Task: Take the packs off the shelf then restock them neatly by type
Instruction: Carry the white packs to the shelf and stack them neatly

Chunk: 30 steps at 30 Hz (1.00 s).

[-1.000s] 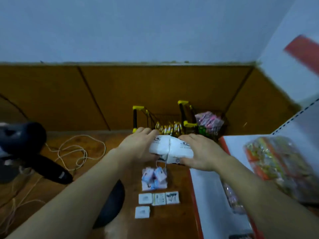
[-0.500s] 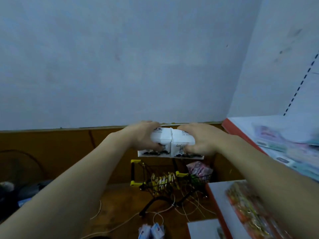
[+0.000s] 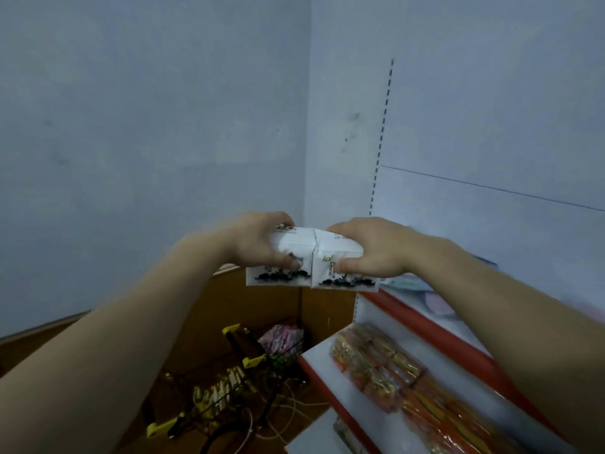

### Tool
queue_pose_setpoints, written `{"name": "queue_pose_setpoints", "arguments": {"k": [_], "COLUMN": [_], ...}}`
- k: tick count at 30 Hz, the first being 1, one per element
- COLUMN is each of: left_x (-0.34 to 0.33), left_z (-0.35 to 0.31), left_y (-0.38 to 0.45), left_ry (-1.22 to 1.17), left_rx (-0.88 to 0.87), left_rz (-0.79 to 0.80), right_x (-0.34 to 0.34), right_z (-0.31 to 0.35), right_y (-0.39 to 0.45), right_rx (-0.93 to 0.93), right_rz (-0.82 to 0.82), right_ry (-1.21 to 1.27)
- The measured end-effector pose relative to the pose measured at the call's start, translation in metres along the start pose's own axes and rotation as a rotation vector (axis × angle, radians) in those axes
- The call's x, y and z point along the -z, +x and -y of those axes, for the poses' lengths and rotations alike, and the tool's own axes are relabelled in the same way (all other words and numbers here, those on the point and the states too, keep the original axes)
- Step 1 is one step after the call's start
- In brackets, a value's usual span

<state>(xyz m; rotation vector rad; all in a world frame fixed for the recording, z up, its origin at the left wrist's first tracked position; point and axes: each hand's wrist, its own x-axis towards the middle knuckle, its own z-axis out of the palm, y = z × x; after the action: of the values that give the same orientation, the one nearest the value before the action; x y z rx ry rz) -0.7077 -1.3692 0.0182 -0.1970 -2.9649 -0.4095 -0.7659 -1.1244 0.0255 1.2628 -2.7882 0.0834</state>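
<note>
Hands raised together at chest height before a pale wall. Left hand (image 3: pixel 258 242) closes its fingers (image 3: pixel 288 257) around 1 white tissue pack (image 3: pixel 278 273); right hand (image 3: pixel 370 249) closes likewise around a 2nd white tissue pack (image 3: pixel 340 278). The 2 packs touch side by side, just left of a red-edged shelf (image 3: pixel 425 326). Orange-wrapped packs (image 3: pixel 393 375) lie on a lower shelf. A wire basket (image 3: pixel 229 391) stands below.
</note>
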Motion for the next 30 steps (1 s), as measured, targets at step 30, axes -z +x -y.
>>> {"name": "queue_pose_setpoints", "arguments": {"k": [30], "left_x": [-0.143], "left_z": [-0.631], "left_y": [-0.133], "left_ry": [-0.250], "left_rx": [-1.224], "left_rz": [0.249], "right_x": [0.087], "right_z": [0.010], "right_y": [-0.700], "right_rx": [-1.261], "right_rz": [-0.040], "right_ry": [-0.221]}}
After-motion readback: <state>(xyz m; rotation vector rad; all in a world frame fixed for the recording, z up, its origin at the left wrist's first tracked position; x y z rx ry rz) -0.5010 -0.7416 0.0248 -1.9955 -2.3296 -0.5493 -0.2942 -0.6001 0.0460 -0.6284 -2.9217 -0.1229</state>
